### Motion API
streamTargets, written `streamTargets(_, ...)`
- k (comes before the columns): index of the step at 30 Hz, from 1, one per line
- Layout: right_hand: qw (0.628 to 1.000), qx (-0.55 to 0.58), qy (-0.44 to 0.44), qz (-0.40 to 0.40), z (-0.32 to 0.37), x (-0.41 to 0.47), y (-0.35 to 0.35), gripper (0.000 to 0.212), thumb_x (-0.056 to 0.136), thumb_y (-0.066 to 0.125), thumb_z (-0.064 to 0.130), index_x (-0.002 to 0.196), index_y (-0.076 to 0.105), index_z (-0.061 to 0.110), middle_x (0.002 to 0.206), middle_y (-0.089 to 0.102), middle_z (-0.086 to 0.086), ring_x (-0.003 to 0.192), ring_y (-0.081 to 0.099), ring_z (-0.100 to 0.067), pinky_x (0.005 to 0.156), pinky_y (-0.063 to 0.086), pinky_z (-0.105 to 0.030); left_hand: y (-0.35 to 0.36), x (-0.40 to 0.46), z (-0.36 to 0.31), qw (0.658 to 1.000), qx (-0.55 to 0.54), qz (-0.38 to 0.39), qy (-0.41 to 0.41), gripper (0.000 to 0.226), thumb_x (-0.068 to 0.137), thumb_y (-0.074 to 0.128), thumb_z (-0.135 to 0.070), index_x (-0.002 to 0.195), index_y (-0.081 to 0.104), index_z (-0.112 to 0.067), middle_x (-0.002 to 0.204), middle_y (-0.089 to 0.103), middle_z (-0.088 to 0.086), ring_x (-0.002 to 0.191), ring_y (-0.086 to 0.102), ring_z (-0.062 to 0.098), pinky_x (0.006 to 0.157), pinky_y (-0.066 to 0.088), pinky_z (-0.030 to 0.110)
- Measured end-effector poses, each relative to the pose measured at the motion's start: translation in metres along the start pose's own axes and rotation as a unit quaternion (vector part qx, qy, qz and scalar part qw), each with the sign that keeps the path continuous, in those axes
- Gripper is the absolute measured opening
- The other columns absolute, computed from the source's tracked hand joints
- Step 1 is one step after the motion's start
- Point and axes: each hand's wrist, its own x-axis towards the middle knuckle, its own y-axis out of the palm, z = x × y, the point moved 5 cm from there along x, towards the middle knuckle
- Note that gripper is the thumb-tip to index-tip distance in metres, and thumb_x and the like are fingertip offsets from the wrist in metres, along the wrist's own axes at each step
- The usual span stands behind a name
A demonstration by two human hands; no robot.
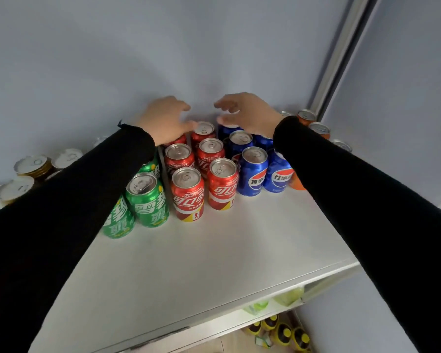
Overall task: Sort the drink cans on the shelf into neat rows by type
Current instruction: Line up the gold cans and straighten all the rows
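Observation:
Red cola cans [188,193] stand in two rows at the middle of the white shelf top [214,250]. Blue cola cans [253,170] form rows to their right, and green cans [148,200] line up on the left, partly under my left sleeve. Orange cans [319,129] stand at the far right by the wall. My left hand [163,118] hovers over the rear red cans, fingers spread, holding nothing. My right hand [247,112] hovers over the rear blue cans, fingers apart, also holding nothing.
Gold and pale cans [32,165] stand at the far left. A grey wall rises right behind the cans, with a metal rail [341,54] at the right corner. Below the shelf's front edge, bottles with yellow caps [283,332] and green items sit on a lower level.

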Motion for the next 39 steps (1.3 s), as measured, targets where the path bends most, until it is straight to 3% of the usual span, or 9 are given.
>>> streamTargets(4,0.999,0.012,0.042,-0.006,-0.036,-0.055,-0.029,0.033,0.092,0.067,0.031,0.124,0.067,0.022,0.118,0.069,0.005,0.105,0.064,-0.014,0.092,0.050,-0.031,0.006,-0.013,-0.070,0.993,-0.033,-0.006,0.113,0.050,0.095,0.060,-0.049,0.131,0.063,-0.014,0.124,0.060,0.011,0.113,0.056,0.029,0.090,0.041,0.040)
streamTargets(9,0.997,-0.055,0.048,0.006,-0.079,-0.106,-0.037,0.032,0.090,0.068,0.041,0.121,0.067,0.029,0.112,0.070,0.004,0.096,0.066,-0.014,0.088,0.054,-0.038,0.036,-0.019,-0.126,0.986,0.003,0.030,0.166,0.052,0.090,0.063,-0.051,0.132,0.062,-0.021,0.119,0.060,0.006,0.109,0.056,0.026,0.082,0.039,0.033)
streamTargets(14,0.991,-0.124,-0.023,0.041,-0.094,-0.117,-0.022,0.040,0.090,0.064,0.045,0.126,0.061,0.029,0.107,0.060,-0.002,0.094,0.059,-0.022,0.083,0.051,-0.043,0.057,-0.021,-0.144,0.985,0.065,0.060,0.145,0.035,0.081,0.062,-0.053,0.075,0.060,-0.019,0.082,0.058,0.004,0.078,0.057,0.025,0.070,0.051,0.047)
streamTargets(18,0.986,-0.151,-0.067,0.025,-0.100,-0.114,-0.020,0.044,0.091,0.064,0.043,0.130,0.059,0.024,0.103,0.058,-0.008,0.094,0.056,-0.026,0.082,0.048,-0.043,0.058,-0.022,-0.151,0.990,0.080,0.065,0.096,0.034,0.085,0.067,-0.045,0.098,0.070,-0.014,0.095,0.066,0.007,0.089,0.061,0.025,0.079,0.051,0.045)
streamTargets(23,0.985,-0.140,-0.092,0.025,-0.106,-0.110,-0.019,0.036,0.089,0.061,0.047,0.118,0.064,0.026,0.099,0.059,-0.006,0.091,0.057,-0.024,0.077,0.050,-0.042,0.055,-0.029,-0.160,0.990,0.062,0.103,0.078,0.045,0.089,0.070,-0.036,0.131,0.063,-0.020,0.123,0.062,0.002,0.106,0.055,0.020,0.082,0.035,0.028)
streamTargets(29,0.981,-0.135,-0.125,0.059,-0.105,-0.106,-0.021,0.032,0.086,0.065,0.044,0.110,0.066,0.023,0.097,0.060,-0.004,0.090,0.058,-0.024,0.074,0.048,-0.042,0.053,-0.033,-0.164,0.992,0.030,0.109,0.061,0.048,0.087,0.074,-0.029,0.133,0.062,-0.024,0.129,0.061,-0.003,0.111,0.057,0.017,0.091,0.043,0.030)
streamTargets(33,0.988,-0.091,-0.112,0.050,-0.107,-0.096,-0.033,0.052,0.083,0.068,0.053,0.127,0.062,0.026,0.109,0.062,0.001,0.098,0.060,-0.020,0.079,0.049,-0.038,0.054,-0.024,-0.152,0.989,-0.039,0.139,0.019,0.059,0.085,0.077,-0.035,0.139,0.054,-0.029,0.128,0.060,-0.009,0.112,0.059,0.012,0.097,0.048,0.032)
streamTargets(36,0.995,-0.040,-0.084,-0.036,-0.106,-0.076,-0.056,0.041,0.088,0.068,0.046,0.120,0.064,0.020,0.112,0.064,-0.002,0.098,0.059,-0.020,0.077,0.042,-0.032,0.037,-0.003,-0.136,0.998,-0.051,0.036,-0.014,0.053,0.088,0.072,-0.042,0.135,0.056,-0.023,0.126,0.061,0.000,0.111,0.059,0.019,0.097,0.047,0.038)
streamTargets(39,0.994,-0.098,-0.051,0.004,-0.105,-0.051,-0.049,0.045,0.090,0.065,0.047,0.123,0.063,0.016,0.120,0.064,-0.004,0.104,0.058,-0.024,0.078,0.039,-0.031,0.035,0.016,-0.123,0.998,0.048,0.007,-0.039,0.057,0.091,0.066,-0.049,0.136,0.056,-0.017,0.130,0.058,0.010,0.115,0.055,0.028,0.090,0.040,0.035)
